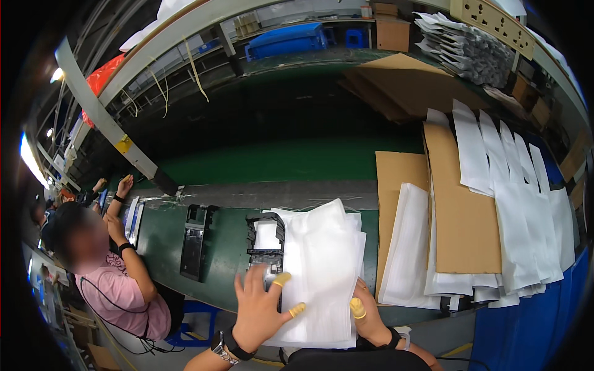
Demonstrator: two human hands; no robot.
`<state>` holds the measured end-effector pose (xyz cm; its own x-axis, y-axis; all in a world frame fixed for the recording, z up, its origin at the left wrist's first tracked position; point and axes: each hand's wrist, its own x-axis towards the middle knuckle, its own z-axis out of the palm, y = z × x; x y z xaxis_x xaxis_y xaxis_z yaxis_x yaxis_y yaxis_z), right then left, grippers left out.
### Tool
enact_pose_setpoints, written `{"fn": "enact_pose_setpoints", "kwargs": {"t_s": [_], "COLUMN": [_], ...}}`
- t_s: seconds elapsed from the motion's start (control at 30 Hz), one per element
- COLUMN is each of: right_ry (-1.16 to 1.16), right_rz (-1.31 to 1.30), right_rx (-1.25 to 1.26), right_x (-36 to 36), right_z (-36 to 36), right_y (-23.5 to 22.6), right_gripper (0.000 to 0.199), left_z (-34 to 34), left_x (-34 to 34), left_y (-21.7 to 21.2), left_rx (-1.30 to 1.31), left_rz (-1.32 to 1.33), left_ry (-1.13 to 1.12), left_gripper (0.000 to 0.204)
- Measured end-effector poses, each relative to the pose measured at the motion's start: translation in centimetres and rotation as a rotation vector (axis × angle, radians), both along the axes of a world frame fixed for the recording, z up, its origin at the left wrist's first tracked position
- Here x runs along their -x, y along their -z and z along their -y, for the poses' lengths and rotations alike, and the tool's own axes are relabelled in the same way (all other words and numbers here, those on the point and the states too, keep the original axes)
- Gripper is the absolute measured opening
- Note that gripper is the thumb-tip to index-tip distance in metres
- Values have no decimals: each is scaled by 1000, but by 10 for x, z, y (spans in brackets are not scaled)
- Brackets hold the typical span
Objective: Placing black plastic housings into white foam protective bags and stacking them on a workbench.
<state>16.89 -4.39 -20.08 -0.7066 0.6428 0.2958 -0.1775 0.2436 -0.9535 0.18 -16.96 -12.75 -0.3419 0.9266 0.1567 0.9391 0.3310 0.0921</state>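
A stack of white foam bags (325, 266) lies on the green belt (223, 247) in front of me. My left hand (263, 303), with yellow finger cots on two fingers, rests flat on the stack's left edge, its fingertips touching a black device (266, 238) that pokes out from under the top bag. My right hand (365, 315), also wearing a yellow finger cot, grips the stack's lower right edge from below.
A second black device (193, 241) lies further left on the belt. A person in a pink shirt (124, 290) works at the left. Cardboard sheets (461, 210) and rows of white bags (526, 216) cover the table at right.
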Motion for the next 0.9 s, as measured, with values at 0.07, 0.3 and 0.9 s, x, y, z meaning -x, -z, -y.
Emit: {"fn": "enact_pose_setpoints", "kwargs": {"t_s": [0.07,0.3,0.9], "right_ry": [-18,-45,173], "right_rz": [45,103,314], "right_rx": [50,233,-135], "right_x": [-1,-6,-1], "right_z": [-1,-3,11], "right_y": [3,7,4], "right_gripper": [49,35,32], "left_z": [6,14,29], "left_x": [8,38,13], "left_y": [-1,-12,-29], "left_rx": [31,10,-587], "left_rz": [-48,551,2275], "left_ry": [-66,-245,286], "left_gripper": [71,82,118]}}
